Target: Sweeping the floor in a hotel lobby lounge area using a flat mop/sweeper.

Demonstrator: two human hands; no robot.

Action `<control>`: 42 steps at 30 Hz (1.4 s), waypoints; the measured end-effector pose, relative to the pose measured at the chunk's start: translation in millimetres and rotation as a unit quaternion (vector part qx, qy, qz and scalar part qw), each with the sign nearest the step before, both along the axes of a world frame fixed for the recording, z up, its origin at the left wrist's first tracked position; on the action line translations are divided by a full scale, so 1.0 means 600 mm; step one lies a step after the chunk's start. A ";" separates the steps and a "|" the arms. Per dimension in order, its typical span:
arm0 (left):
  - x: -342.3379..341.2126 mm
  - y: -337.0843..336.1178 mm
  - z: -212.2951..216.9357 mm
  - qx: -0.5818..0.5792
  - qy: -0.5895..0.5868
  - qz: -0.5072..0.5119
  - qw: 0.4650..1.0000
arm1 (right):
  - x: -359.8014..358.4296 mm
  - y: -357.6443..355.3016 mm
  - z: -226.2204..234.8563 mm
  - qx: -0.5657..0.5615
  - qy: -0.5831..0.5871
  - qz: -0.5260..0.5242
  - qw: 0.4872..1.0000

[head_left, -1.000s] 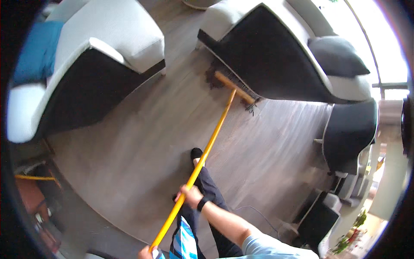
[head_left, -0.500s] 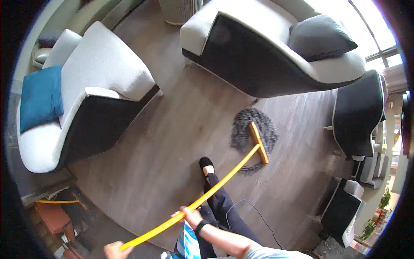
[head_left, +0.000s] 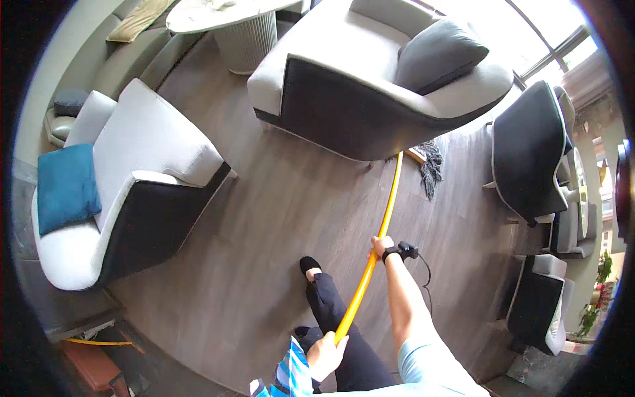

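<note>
My left hand [head_left: 326, 355] is closed around the lower, near end of a mop's yellow handle, close to my body. Farther along the handle, my right hand [head_left: 380, 247] grips it, with a black band and small device on that wrist. The mop [head_left: 362, 288] reaches away from me to the grey-and-black armchair [head_left: 344, 109]. Its wooden crossbar and dark grey strands [head_left: 432, 173] lie on the floor at that armchair's base. Part of the mop head is hidden beneath or behind the chair.
At left stands another armchair [head_left: 155, 212] with a teal cushion [head_left: 67, 188]. A round table [head_left: 248, 43] with a ribbed base is at the back. More dark-backed chairs [head_left: 532, 155] line the right side. A black cable [head_left: 426, 274] hangs from my right wrist.
The mop head has moved away from me, from open floor to the far armchair's base. My right hand has reached forward; my left has come in from the lower left toward my body.
</note>
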State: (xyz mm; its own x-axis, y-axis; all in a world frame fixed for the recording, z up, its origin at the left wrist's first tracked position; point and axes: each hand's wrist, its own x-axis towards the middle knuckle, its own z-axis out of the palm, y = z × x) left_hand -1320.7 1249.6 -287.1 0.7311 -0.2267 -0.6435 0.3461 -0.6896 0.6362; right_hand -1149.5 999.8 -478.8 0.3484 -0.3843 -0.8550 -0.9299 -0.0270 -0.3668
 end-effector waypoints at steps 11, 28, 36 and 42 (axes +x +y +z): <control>-0.087 0.201 0.321 0.145 0.062 0.075 0.985 | -0.234 0.246 0.149 0.227 0.127 -0.101 0.960; 0.014 0.244 0.740 0.354 -0.235 0.060 0.903 | -0.030 0.491 0.495 0.559 0.125 0.078 0.816; 0.093 0.283 0.804 0.347 -0.286 0.143 0.882 | 0.130 0.553 0.590 0.650 0.067 0.112 0.748; 0.177 0.345 0.800 0.333 -0.289 0.190 0.877 | 0.271 0.631 0.641 0.653 0.029 0.175 0.736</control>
State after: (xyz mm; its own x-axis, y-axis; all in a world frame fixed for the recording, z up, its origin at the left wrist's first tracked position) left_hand -1214.7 1456.5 193.1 0.9199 0.3902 -0.0382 0.3846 -0.8792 0.2812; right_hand -987.0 1378.4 -94.4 0.1784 0.8835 -0.4331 -0.9653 0.0719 -0.2511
